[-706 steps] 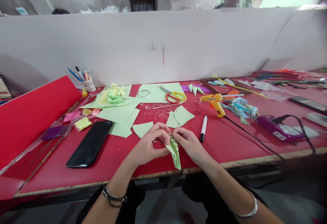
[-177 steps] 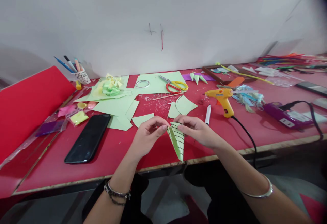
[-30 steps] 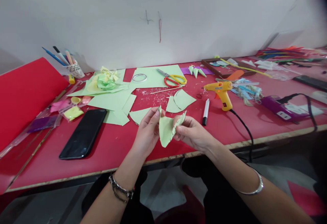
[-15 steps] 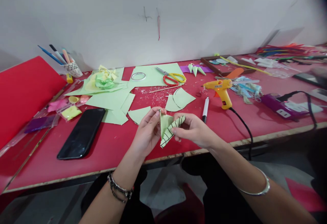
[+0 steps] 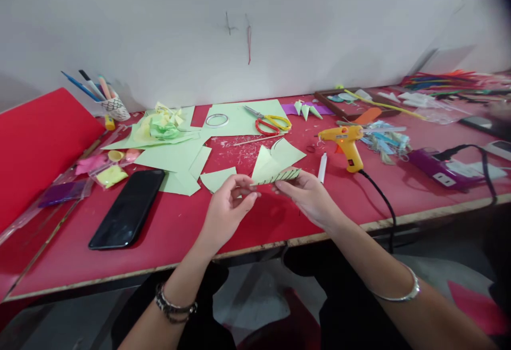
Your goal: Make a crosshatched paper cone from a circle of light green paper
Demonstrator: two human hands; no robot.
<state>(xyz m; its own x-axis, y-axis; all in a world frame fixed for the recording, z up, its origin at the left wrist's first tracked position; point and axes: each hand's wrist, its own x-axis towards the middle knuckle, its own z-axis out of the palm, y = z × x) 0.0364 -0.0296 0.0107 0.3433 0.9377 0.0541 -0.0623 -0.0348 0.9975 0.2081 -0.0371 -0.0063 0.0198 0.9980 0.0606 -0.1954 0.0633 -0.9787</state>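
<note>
A pale green paper piece (image 5: 279, 177) with black stripes, partly rolled, is held above the front of the red table. My right hand (image 5: 305, 193) pinches its right part between thumb and fingers. At the paper's left tip is my left hand (image 5: 231, 203), its fingers curled and its thumb apart from them; whether it grips the tip cannot be made out. Cut green pieces (image 5: 289, 154) lie just behind the hands, and another green piece (image 5: 217, 178) is to the left. A white pen (image 5: 322, 168) lies behind my right hand.
A yellow glue gun (image 5: 346, 145) with a black cord stands to the right. Scissors (image 5: 267, 123) and a silver ring (image 5: 216, 120) rest on green sheets behind. A black phone (image 5: 126, 209) lies left. Small green cones (image 5: 306, 109) are at the back, a purple power box (image 5: 443, 168) right.
The striped paper has turned from slanted and open to nearly level. My left fingers have loosened and shifted slightly left; my right hand still holds the paper.
</note>
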